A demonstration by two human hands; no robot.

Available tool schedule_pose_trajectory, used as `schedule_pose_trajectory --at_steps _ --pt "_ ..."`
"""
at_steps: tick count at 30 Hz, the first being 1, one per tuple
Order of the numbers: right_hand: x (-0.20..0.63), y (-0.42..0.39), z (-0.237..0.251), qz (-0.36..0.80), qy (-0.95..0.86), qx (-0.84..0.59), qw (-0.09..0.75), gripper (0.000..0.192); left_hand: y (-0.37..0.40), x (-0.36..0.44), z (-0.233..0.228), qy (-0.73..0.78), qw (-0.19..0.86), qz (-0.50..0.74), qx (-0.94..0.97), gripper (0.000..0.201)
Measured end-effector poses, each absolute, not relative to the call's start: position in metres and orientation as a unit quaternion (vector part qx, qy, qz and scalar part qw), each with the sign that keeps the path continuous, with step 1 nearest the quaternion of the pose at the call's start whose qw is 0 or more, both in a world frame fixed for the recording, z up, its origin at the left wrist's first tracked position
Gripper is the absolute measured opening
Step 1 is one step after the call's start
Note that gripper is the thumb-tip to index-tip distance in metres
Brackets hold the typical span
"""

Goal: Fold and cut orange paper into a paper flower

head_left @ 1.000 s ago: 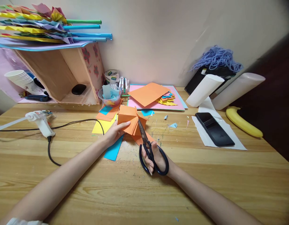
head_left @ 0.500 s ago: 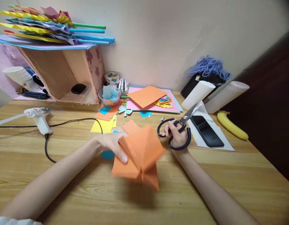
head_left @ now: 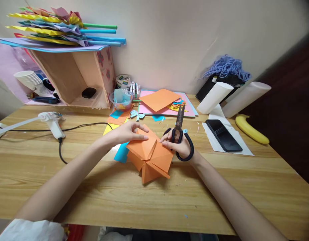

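A folded orange paper piece (head_left: pixel 150 155) with several pointed flaps sits low over the middle of the wooden table. My left hand (head_left: pixel 128 133) pinches its upper left flap between thumb and fingers. Black-handled scissors (head_left: pixel 180 120) are in my right hand (head_left: pixel 178 144), blades pointing up and nearly closed, the loops around my fingers. The fingertips of that hand also touch the paper's upper right edge. Blue paper (head_left: pixel 121 153) lies under the left side of the orange piece, partly hidden. A small light blue scrap (head_left: pixel 185 131) shows at the scissor handle.
A glue gun (head_left: pixel 53 125) and its cord lie at left. Behind are a box (head_left: pixel 106 73), a scrap-filled bowl (head_left: pixel 121 100) and an orange sheet (head_left: pixel 159 99) on pink paper. To the right are a phone (head_left: pixel 224 135), a banana (head_left: pixel 252 130) and white paper rolls (head_left: pixel 214 97).
The orange paper has moved slightly up and turned. My right hand has come left to its edge, and the scissors have swung from pointing right to upright. The view has tilted down.
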State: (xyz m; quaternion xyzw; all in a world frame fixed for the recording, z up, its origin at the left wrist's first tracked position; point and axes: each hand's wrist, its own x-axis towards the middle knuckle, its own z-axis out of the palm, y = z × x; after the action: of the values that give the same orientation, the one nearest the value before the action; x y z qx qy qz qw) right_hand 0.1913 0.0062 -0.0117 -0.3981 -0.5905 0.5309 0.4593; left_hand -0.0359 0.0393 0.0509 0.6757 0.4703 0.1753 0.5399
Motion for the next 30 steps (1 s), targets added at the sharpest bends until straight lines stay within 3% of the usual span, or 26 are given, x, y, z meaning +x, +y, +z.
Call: schedule_pose_trajectory --at_steps 4,6,9,11,13,16,18,21,25,30 --pt "0.193 0.003 -0.009 0.599 -0.590 -0.370 0.395 0.030 0.041 -0.031 0.043 0.476 0.573 0.186 0.641 0.046" --pt "0.192 0.002 -0.005 0.614 -0.575 -0.354 0.409 0.034 0.044 -0.030 0.041 0.481 0.567 0.235 0.627 0.042" --pt "0.190 0.003 0.001 0.587 -0.530 -0.372 0.485 0.038 0.037 -0.027 0.049 0.490 0.471 0.385 0.625 0.028" --pt "0.189 0.006 0.003 0.553 -0.461 -0.397 0.569 0.039 0.020 -0.023 0.061 0.504 0.350 0.466 0.637 0.020" --pt "0.188 0.009 0.003 0.535 -0.371 -0.403 0.643 0.041 -0.005 -0.016 0.071 0.484 0.309 0.451 0.683 0.017" --pt "0.182 0.009 0.000 0.552 -0.269 -0.391 0.686 0.040 -0.036 -0.002 0.066 0.443 0.398 0.283 0.752 0.020" --pt "0.175 0.006 -0.002 0.575 -0.228 -0.391 0.682 0.037 -0.040 0.007 0.049 0.482 0.430 0.251 0.721 0.022" --pt "0.164 0.000 -0.006 0.613 -0.185 -0.393 0.660 0.038 -0.023 0.015 0.021 0.467 0.485 0.351 0.651 0.042" --pt "0.155 -0.007 -0.011 0.645 -0.190 -0.407 0.619 0.035 -0.002 0.017 0.006 0.374 0.668 0.409 0.497 0.042" --pt "0.151 -0.012 -0.013 0.673 -0.195 -0.396 0.593 0.036 -0.001 0.016 0.005 0.346 0.715 0.477 0.376 0.038"
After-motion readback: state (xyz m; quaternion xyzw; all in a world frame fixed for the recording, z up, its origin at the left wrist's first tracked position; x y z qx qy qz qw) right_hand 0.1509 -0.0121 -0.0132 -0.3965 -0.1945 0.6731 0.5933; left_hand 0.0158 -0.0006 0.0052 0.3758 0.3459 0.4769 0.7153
